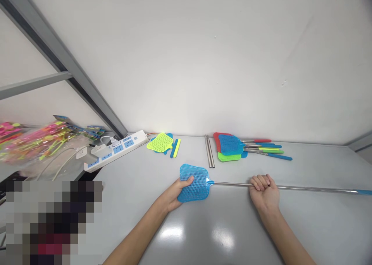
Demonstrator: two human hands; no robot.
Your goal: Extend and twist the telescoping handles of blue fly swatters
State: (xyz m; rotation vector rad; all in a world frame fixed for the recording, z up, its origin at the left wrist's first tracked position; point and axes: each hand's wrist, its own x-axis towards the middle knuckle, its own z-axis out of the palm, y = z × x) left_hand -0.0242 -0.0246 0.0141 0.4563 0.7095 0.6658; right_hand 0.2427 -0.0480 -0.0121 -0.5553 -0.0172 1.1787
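Note:
A blue fly swatter [195,184] with a mesh head and a long extended metal rod lies across the front of my view. My left hand [176,193] grips the left side of its head, thumb on top of the mesh. Around the middle of the rod, the fingers of my right hand [265,191] are wrapped. The rod runs on to the right, where its blue handle [364,192] is cut off by the picture's edge. Behind it lies a pile of fly swatters [231,144] in blue, red and green, their handles pointing right.
Two metal tubes [209,151] lie left of the pile. Farther left are a yellow swatter head [160,142] over blue ones and blue and yellow handle grips [175,148]. A white power strip [117,150] with plugs and bagged colourful items [40,139] are at the left. A wall [215,63] stands behind.

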